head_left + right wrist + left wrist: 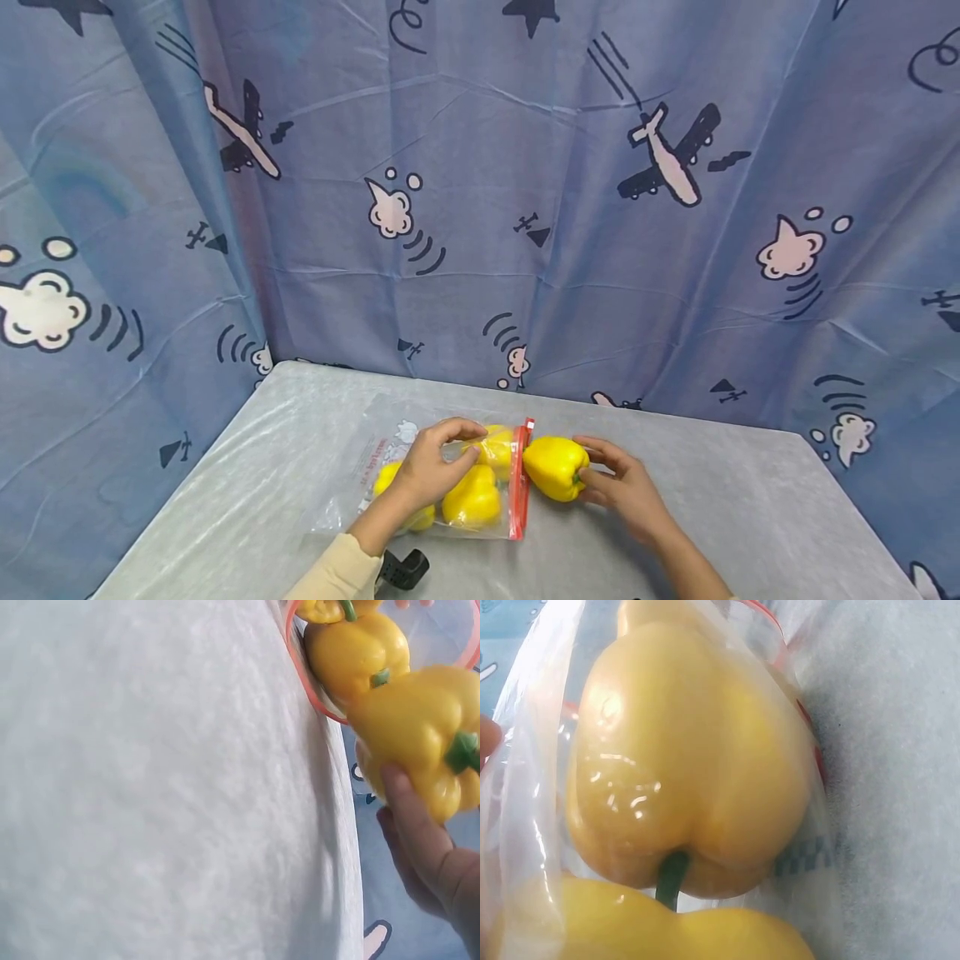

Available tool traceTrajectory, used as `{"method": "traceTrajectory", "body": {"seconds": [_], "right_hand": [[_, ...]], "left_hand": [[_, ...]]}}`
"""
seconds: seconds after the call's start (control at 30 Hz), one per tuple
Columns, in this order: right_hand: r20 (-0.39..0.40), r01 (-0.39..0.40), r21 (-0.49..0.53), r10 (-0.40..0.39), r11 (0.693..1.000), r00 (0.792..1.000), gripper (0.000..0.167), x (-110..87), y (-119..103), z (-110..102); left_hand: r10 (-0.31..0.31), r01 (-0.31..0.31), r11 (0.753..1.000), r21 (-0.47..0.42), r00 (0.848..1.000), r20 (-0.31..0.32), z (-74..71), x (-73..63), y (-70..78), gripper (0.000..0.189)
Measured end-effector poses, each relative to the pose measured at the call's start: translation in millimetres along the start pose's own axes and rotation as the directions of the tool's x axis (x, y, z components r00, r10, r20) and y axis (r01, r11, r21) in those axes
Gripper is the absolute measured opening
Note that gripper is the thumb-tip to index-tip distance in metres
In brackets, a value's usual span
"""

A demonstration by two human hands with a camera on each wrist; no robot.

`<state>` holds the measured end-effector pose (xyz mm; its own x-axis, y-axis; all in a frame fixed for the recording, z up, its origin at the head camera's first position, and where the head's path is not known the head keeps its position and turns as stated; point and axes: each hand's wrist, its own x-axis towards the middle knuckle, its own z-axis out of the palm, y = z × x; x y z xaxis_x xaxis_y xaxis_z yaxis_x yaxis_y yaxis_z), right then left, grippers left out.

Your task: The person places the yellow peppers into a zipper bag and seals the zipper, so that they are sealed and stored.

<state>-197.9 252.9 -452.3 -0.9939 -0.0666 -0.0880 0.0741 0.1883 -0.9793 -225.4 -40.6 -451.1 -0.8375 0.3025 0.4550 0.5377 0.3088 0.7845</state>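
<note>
A clear zip bag [345, 500] with a red zip edge [519, 492] lies on the table, its mouth facing right. Yellow bell peppers [472, 498] are inside; one [690, 757] fills much of the left wrist view behind the film, stem toward the camera. My left hand [435, 462] is over the bag, thumb and fingers curled at its upper film near the mouth. My right hand [626, 492] grips another yellow bell pepper [555, 468] by its stem end, fingers along its sides. In the right wrist view this pepper [420, 727] overlaps the round bag opening, its green stem toward the palm.
A pale cloth-like cover lies over the table [750, 500]. Behind and to the left hangs a blue curtain [465, 208] printed with planes and clouds. A black device [405, 571] shows by my left wrist.
</note>
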Motion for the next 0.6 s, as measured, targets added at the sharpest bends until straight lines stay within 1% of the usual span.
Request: {"method": "traceTrajectory", "body": {"seconds": [0.13, 0.23, 0.3, 0.53, 0.6], "right_hand": [[0.094, 0.025, 0.001, -0.025, 1.000, 0.995, 0.055, -0.9, 0, 1], [0.141, 0.058, 0.012, -0.059, 0.998, 0.988, 0.056, -0.2, 1, 2], [0.160, 0.078, 0.018, -0.080, 0.997, 0.984, 0.055, 1.3, 3, 4], [0.191, 0.081, 0.016, -0.082, 0.997, 0.978, 0.056, 10.1, 5, 13], [0.210, 0.083, 0.020, -0.085, 0.996, 0.974, 0.056, 12.6, 5, 17]], "left_hand": [[-0.005, 0.005, 1.000, -0.001, 1.000, -0.001, 0.9, 0.5, -0.1, 0.022], [-0.012, 0.012, 1.000, -0.003, 1.000, 0.003, 1.4, 0.7, 1.0, 0.022], [-0.009, 0.009, 1.000, -0.004, 1.000, 0.004, 1.6, 0.8, 2.1, 0.021], [0.008, -0.008, 1.000, -0.009, 1.000, 0.007, 1.9, 1.6, 4.6, 0.022], [0.004, -0.003, 1.000, -0.009, 1.000, 0.011, 2.1, 2.0, 5.5, 0.021]]}}
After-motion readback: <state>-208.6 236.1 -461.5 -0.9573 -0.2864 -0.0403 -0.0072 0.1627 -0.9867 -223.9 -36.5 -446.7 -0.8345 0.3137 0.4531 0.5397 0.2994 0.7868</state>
